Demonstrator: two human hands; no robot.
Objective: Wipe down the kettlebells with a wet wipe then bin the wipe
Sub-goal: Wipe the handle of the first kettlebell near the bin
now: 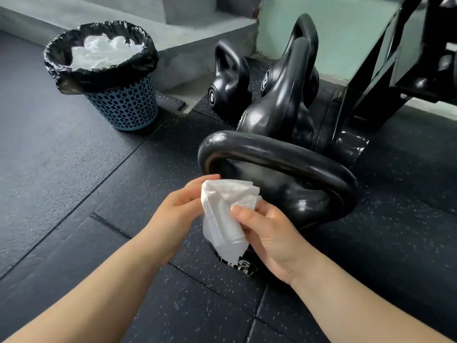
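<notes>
A white wet wipe hangs crumpled between both hands, just in front of the nearest black kettlebell. My left hand pinches its top left edge. My right hand grips its right side with the thumb pressed on the fabric. The hands and wipe hide part of this kettlebell's body, and a "6" label shows below the wipe. Behind it stand a tall kettlebell, a small one marked 6 and a larger one at the back. The blue bin with a black liner stands at the upper left.
Used white wipes fill the bin's top. A black metal rack frame rises at the right, its foot close behind the kettlebells. A grey concrete step runs along the back. Dark speckled rubber mats cover the floor.
</notes>
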